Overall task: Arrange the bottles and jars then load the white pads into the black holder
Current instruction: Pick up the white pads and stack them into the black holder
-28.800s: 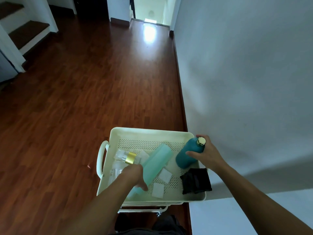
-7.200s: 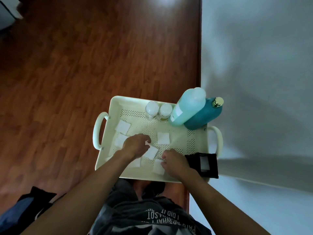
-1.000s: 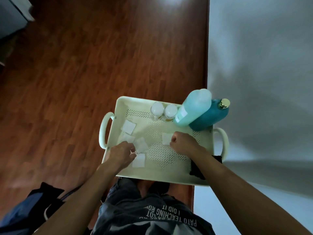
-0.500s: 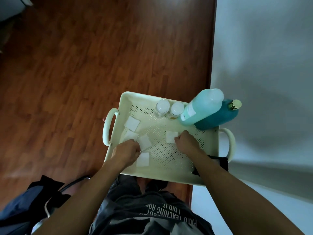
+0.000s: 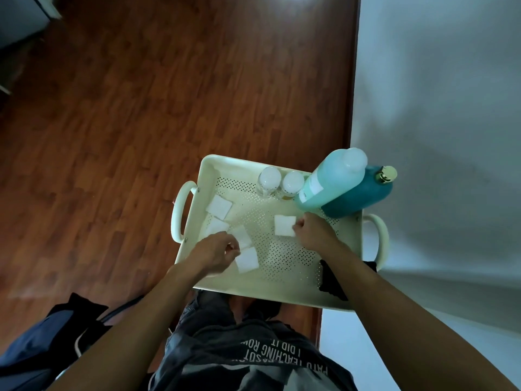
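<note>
A cream perforated tray (image 5: 282, 292) holds everything. Along its far edge stand two small white-lidded jars (image 5: 270, 179) (image 5: 293, 182), a light teal bottle (image 5: 332, 182) and a dark teal bottle with a gold cap (image 5: 363, 198). Several white pads lie on the left half (image 5: 219, 206) (image 5: 247, 259). My left hand (image 5: 215, 251) is curled over the pads there, fingertips pinching one (image 5: 242, 235). My right hand (image 5: 313, 231) is closed on the right edge of a lone pad (image 5: 284, 225). The black holder (image 5: 328, 280) sits at the near right corner, mostly hidden by my right forearm.
The tray has loop handles on the left (image 5: 180, 213) and right (image 5: 380, 238) and stands against a pale wall (image 5: 437, 108). Dark wooden floor (image 5: 141, 108) spreads to the left. A dark bag (image 5: 42, 342) lies at lower left.
Both hands stay almost where they were, the left over the left-side pads and the right at the lone pad. The view has shifted slightly.
</note>
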